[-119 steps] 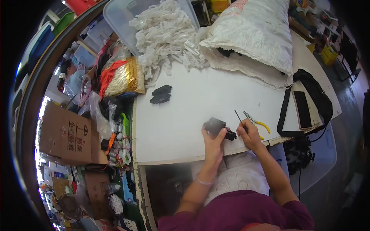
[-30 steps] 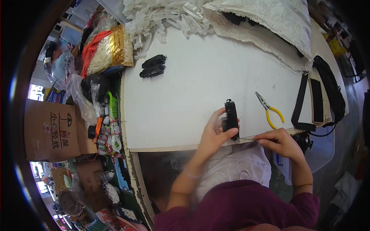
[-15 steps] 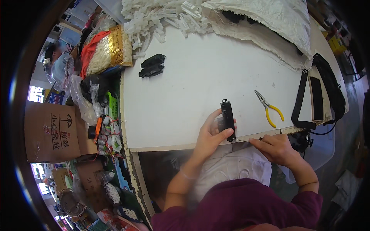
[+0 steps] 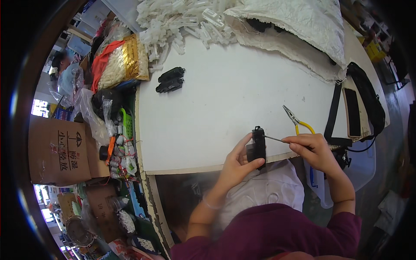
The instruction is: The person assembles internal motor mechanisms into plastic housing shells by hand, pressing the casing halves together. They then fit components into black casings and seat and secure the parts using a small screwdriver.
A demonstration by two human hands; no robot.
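Note:
My left hand [image 4: 238,167] is closed round a long black plastic housing [image 4: 259,149], held upright at the table's front edge with the thumb across its lower part. A screwdriver [image 4: 273,138] with a thin metal shaft is gripped in my right hand [image 4: 314,149]; most of its handle is hidden by the fingers. The shaft's tip meets the right side of the housing near its upper end. Just beyond my right hand lie long-nose pliers [image 4: 291,115] with yellow handles, partly covered by that hand. Two similar black housings [image 4: 170,79] lie side by side at the far left.
A heap of clear plastic parts [image 4: 182,26] lies along the far edge of the white table [image 4: 208,117]. Beside it a white woven sack [image 4: 299,30] holds black pieces. A phone [image 4: 353,112] and a black strap bag [image 4: 368,95] are at the right; cartons [image 4: 58,149] stand left.
The screwdriver tip has moved from the housing's lower end to near its upper end. My right hand has risen away from me, toward the pliers. The housing has shifted slightly toward me.

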